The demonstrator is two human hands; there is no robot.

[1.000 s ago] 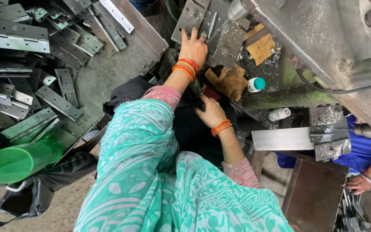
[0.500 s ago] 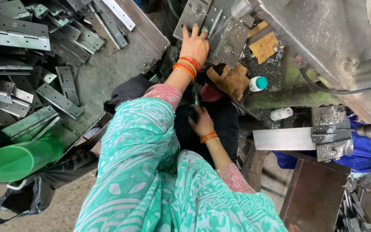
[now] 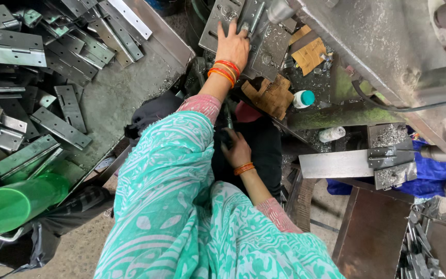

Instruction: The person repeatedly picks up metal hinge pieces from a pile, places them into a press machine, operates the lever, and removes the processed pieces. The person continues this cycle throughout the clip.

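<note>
Two hands of mine, each with orange bangles at the wrist. My left hand [image 3: 232, 45] lies flat, fingers spread, on the grey metal plate [image 3: 218, 23] up on the machine bed. My right hand [image 3: 237, 151] has dropped lower and nearer my lap than a moment ago, and is curled around a dark lever [image 3: 228, 124] (how tightly, I cannot tell). One green bottle [image 3: 19, 202] lies far left, beside a heap of steel hinges [image 3: 52, 124], too many to count.
</note>
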